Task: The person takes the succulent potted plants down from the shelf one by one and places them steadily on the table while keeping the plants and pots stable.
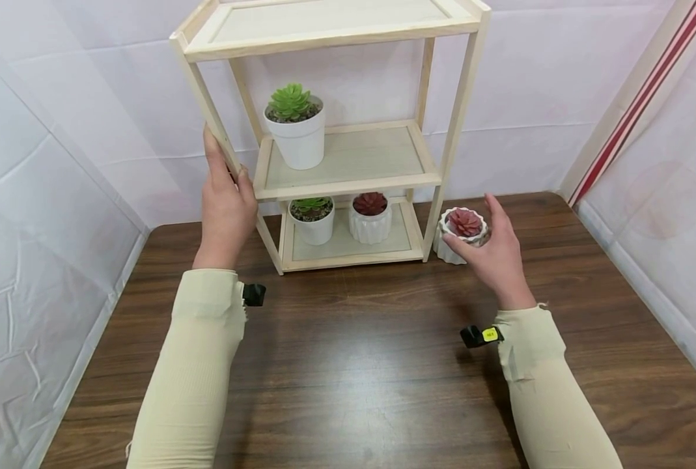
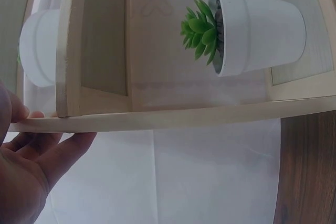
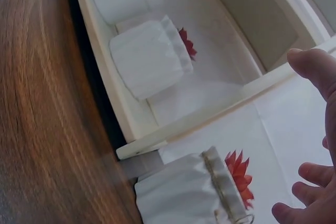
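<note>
My left hand (image 1: 227, 212) grips the left upright of a three-tier pale wooden shelf (image 1: 348, 189), thumb and fingers on opposite sides of it. In the left wrist view, the fingertips (image 2: 79, 139) show against the wood. My right hand (image 1: 497, 251) hovers by a fluted white pot with a red succulent (image 1: 450, 251), which stands on the table just right of the shelf. Thumb and fingers are spread, and the right wrist view shows a gap between them and that pot. String is tied around the pot's rim (image 3: 212, 174).
On the middle tier stands a white pot with a green succulent (image 1: 297, 143). The bottom tier holds another green succulent pot (image 1: 315, 228) and a fluted pot with a dark red succulent (image 1: 371, 225). White sheeting (image 1: 78, 85) hangs around the brown wooden table (image 1: 353, 352).
</note>
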`<state>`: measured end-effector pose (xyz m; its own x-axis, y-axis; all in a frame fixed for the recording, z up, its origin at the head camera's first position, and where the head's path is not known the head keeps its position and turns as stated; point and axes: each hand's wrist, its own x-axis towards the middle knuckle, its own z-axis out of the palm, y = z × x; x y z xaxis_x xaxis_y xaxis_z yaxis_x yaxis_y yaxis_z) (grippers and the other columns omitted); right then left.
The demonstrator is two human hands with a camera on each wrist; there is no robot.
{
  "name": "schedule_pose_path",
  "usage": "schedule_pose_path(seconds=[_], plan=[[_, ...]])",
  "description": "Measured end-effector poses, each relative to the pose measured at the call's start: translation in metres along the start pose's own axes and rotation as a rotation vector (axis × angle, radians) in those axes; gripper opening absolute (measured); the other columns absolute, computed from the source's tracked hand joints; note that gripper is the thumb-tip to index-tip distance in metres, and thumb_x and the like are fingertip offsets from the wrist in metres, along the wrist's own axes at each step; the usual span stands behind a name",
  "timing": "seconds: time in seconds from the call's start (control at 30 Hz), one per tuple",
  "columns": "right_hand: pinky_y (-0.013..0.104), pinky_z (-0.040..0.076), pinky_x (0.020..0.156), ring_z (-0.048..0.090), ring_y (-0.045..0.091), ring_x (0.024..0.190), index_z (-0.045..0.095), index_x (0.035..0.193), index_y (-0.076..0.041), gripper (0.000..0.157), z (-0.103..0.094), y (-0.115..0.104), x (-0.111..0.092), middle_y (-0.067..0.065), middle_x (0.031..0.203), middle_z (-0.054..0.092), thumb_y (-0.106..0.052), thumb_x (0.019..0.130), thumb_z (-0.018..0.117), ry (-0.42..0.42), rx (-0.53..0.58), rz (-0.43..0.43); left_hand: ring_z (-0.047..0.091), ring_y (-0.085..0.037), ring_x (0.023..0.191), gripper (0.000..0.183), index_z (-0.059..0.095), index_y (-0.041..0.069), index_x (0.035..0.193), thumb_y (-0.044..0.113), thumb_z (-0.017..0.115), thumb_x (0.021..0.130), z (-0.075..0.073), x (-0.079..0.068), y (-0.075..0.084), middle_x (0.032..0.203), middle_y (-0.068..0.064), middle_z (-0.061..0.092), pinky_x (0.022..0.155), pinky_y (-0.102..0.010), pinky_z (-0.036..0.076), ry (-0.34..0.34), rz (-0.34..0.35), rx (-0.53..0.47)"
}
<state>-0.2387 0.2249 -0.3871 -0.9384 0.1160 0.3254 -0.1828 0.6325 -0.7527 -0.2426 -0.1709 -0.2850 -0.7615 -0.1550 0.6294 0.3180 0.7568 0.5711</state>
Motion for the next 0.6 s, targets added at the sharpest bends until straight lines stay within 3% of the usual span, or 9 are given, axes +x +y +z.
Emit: schedule_pose_path(seconds=[0.4,0.6], plan=[[0.05,0.031,0.103,0.033,0.025,0.132,0.016,0.144,-0.036,0.099,-0.001,-0.016,-0.006,0.004,0.146,0.03,-0.051,0.065,0.075,-0.011,0.013,-0.002,0.053,-0.037,0.109,0.066,0.001,0.023,0.146,0.014,0.041,0.094,0.0,0.0,0.0,0.119,-0.031,0.051,0.09,-0.047,0.044,0.005,0.01,-0.001],[0.049,0.035,0.102,0.03,0.021,0.134,0.017,0.143,-0.038,0.097,-0.002,-0.024,-0.009,-0.003,0.148,0.027,-0.048,0.066,0.076,-0.021,0.056,-0.014,0.053,-0.038,0.108,0.066,0.001,0.022,0.146,0.015,0.041,0.094,0.0,-0.001,-0.001,0.117,-0.031,0.051,0.089,-0.048,0.044,0.007,0.013,-0.002]])
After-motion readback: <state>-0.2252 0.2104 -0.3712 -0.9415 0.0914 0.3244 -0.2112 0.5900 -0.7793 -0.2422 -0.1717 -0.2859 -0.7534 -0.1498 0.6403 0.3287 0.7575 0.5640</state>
